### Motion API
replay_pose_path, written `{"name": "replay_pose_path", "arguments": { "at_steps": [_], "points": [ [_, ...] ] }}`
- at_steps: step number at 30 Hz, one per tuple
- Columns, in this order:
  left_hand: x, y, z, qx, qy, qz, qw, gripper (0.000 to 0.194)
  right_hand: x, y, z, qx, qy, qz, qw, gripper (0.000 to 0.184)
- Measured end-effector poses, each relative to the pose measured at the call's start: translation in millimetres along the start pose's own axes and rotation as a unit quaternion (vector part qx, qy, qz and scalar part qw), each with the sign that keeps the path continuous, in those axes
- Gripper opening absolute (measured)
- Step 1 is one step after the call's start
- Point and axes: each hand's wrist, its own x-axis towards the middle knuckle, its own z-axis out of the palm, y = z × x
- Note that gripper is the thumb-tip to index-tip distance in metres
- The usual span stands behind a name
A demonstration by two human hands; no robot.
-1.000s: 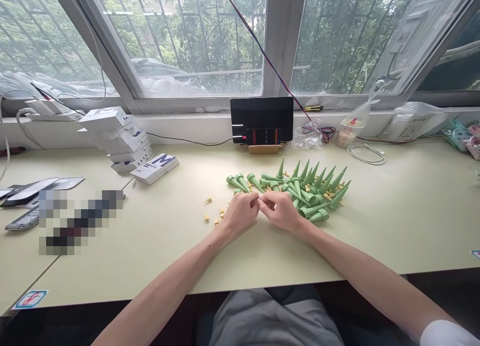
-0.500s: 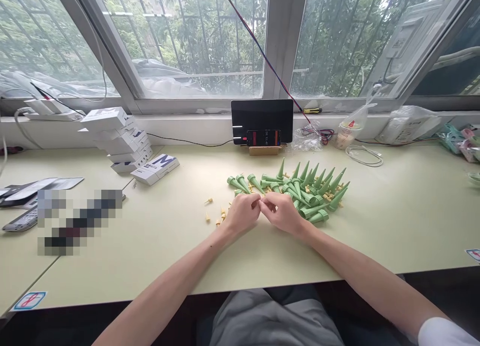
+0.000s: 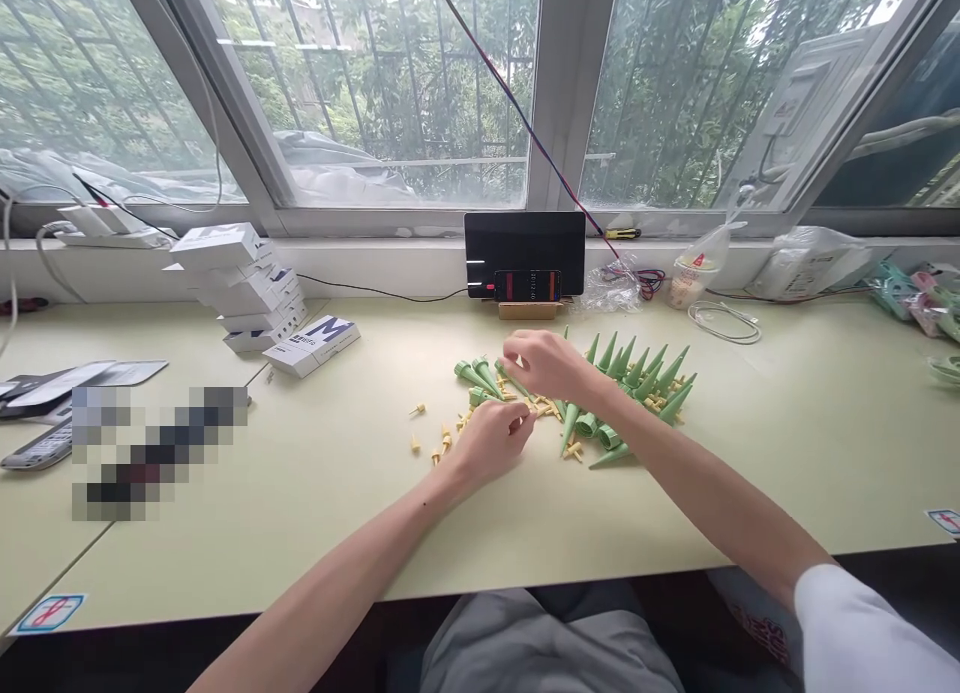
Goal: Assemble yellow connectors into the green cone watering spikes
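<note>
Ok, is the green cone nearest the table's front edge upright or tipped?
Tipped: the green cone lies along the table, its tip pointing left.

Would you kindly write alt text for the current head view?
A person's right hand is among green cones on a pale table; the left hand, nearer the body, has small yellow pieces on both sides. Behind, a phone stands before a black screen.

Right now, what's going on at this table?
A person is working bare-handed among green cones and small yellow pieces. The right hand is over the cones; the left hand is nearer the front edge, with loose yellow pieces beside it. Whatever either hand's fingers hold is too hidden to tell.
</note>
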Motion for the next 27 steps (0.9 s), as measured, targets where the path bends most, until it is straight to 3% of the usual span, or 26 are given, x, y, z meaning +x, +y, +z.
{"name": "replay_pose_path", "arguments": {
  "at_steps": [2,6,11,16,27],
  "points": [
    [-1,0,-0.3,0.000,0.002,0.001,1.000,0.038,10,7,0,-0.010,-0.035,0.030,0.999,0.018],
    [-2,-1,0.9,0.002,0.006,0.010,1.000,0.039,19,13,11,-0.046,-0.126,0.080,0.988,0.021],
    [-2,-1,2.0,0.001,0.001,0.020,1.000,0.038,21,11,25,-0.089,-0.196,0.069,0.974,0.019],
    [-2,1,2.5,-0.003,-0.001,0.022,1.000,0.040,21,9,29,-0.099,-0.218,0.065,0.969,0.013],
    [-2,2,-0.1,-0.004,-0.013,0.025,1.000,0.039,18,11,21,-0.095,-0.239,0.083,0.963,0.031]
  ]
}}
